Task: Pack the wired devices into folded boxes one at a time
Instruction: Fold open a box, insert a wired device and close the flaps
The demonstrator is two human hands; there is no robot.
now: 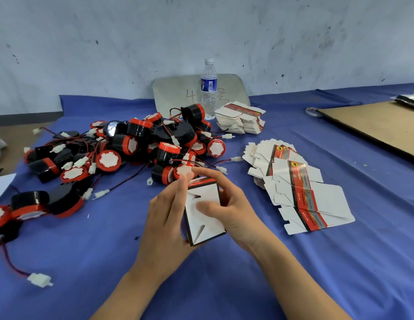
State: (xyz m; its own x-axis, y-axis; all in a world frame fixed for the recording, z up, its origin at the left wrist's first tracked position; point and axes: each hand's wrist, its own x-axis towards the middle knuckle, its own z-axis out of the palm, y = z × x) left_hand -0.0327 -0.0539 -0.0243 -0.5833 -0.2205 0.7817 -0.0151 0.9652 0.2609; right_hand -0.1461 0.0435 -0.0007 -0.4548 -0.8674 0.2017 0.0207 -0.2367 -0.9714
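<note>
Left hand [164,218] and right hand [233,209] clasp the folded box [207,228]; device pile [132,144] behind, flat cartons [298,188] rightward.

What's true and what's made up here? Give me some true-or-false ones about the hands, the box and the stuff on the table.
1. The left hand and right hand both hold one small box. True.
2. The water bottle lies on its side. False: it stands upright.
3. The wired devices lie heaped on the blue cloth. True.
4. The unfolded boxes are all in one pile. False: one stack sits by the bottle, and a fanned spread lies nearer the right hand.
</note>
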